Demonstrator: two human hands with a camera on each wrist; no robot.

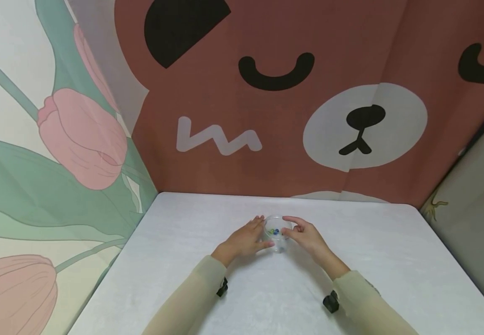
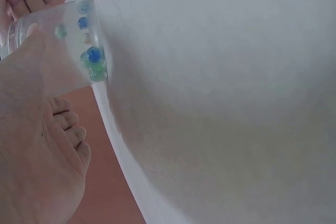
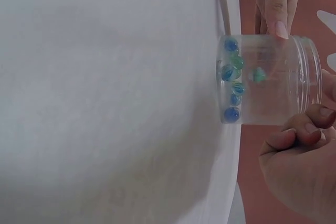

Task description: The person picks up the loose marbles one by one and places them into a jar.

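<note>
A clear plastic jar (image 3: 273, 100) stands upright on the white table with its mouth uncovered. Several blue and green glass marbles (image 3: 232, 114) lie on its bottom, and one greenish marble (image 3: 258, 74) shows higher up inside, apart from the rest. My left hand (image 1: 246, 238) holds the jar from the left, thumb on the near side and fingers stretched along the far side. At the mouth's right side is my right hand (image 1: 308, 238), index finger and thumb spread apart at the rim, the other fingers curled in. No marble shows between its fingertips.
The white-covered table (image 1: 175, 279) spreads around the jar. A brown curtain (image 1: 225, 177) with a bear face hangs along its far edge, and a tulip-patterned curtain (image 1: 16, 195) hangs at the left. Dark wrist cameras (image 1: 331, 302) hang under both sleeves.
</note>
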